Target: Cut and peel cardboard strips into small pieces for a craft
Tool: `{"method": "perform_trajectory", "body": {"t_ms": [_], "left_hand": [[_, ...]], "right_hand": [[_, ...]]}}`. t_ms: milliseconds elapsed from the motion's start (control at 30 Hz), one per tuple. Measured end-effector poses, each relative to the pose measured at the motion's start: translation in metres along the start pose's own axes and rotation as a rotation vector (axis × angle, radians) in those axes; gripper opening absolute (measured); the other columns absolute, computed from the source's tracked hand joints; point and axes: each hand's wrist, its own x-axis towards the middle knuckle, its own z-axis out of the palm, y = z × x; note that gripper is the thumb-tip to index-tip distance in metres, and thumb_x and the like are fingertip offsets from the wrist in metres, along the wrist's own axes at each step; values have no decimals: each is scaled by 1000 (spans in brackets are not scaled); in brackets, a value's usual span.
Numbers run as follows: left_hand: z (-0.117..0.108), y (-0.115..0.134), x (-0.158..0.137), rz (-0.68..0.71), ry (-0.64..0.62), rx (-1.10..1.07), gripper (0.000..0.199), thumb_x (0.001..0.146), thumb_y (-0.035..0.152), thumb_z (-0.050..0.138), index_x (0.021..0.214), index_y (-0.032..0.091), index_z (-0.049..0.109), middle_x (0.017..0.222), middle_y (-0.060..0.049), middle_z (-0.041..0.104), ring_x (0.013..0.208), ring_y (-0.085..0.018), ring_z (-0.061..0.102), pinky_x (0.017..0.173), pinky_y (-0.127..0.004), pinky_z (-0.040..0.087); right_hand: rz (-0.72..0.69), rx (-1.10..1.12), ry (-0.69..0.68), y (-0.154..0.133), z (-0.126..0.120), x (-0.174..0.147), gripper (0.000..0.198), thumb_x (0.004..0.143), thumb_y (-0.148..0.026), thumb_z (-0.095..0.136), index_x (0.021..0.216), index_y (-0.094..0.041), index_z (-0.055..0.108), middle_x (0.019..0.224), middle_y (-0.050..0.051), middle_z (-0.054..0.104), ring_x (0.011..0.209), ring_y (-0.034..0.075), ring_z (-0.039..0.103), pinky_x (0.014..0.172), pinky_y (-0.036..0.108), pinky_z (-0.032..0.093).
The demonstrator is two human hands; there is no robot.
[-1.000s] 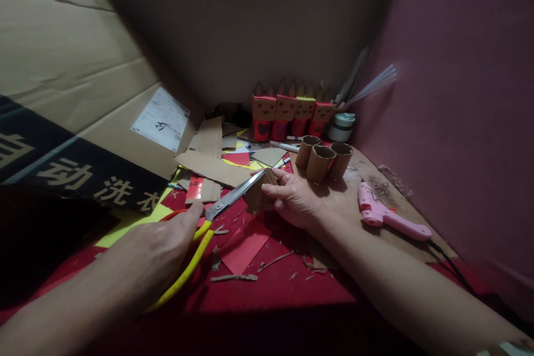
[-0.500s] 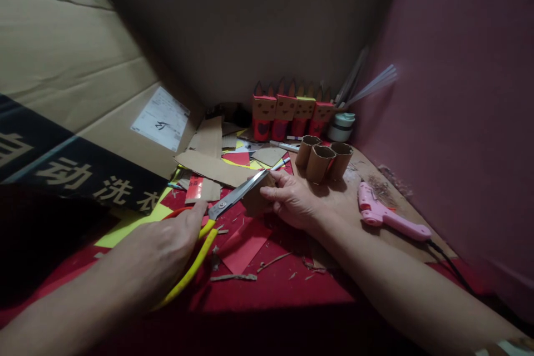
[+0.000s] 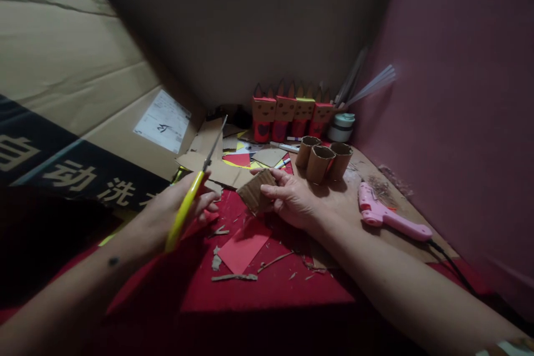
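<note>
My left hand (image 3: 181,208) is closed round the yellow-handled scissors (image 3: 186,206), whose blades point up and away, apart from any cardboard. Between the thumb and fingers of my right hand (image 3: 294,197) is a small piece of corrugated cardboard (image 3: 252,192), tilted, with its ridged face showing. Below it a red paper square (image 3: 245,247) lies on the red tabletop (image 3: 271,292), among thin cardboard scraps (image 3: 234,277). Just beyond my right hand lies a white marker (image 3: 282,163).
Three cardboard tubes (image 3: 320,164) and a pink glue gun (image 3: 390,217) rest on a board at right. Decorated red figures (image 3: 262,117) line the back beside a lidded jar (image 3: 341,127) and clear glue sticks (image 3: 373,84). A large cardboard box (image 3: 108,105) leans at left.
My left hand has turned and drawn the scissors back from the cardboard piece, their blades swinging upward. My right hand stays put, with the ridged face of the piece more in view.
</note>
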Motion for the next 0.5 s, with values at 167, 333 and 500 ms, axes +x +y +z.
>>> {"method": "perform_trajectory", "body": {"t_ms": [167, 333, 500], "left_hand": [[24, 21, 10, -73, -103, -90, 46, 60, 40, 78, 96, 19, 60, 53, 4, 53, 37, -9, 46, 31, -19, 31], [39, 36, 13, -58, -70, -143, 38, 54, 26, 80, 83, 17, 58, 55, 5, 52, 39, -5, 41, 34, -17, 30], [44, 25, 15, 52, -44, -140, 40, 61, 27, 75, 96, 18, 59, 66, 4, 57, 41, -5, 43, 38, -19, 34]], "right_hand": [[-39, -36, 34, 0, 1, 0, 37, 65, -16, 76, 100, -20, 63, 86, 1, 66, 73, 17, 65, 67, 35, 57], [-41, -46, 71, -2, 5, 0, 34, 65, -16, 76, 97, -19, 65, 83, 1, 68, 72, 14, 64, 68, 27, 54], [0, -121, 26, -1, 3, -3, 29, 72, -21, 73, 99, -19, 65, 87, 2, 70, 64, 12, 63, 59, 24, 53]]}}
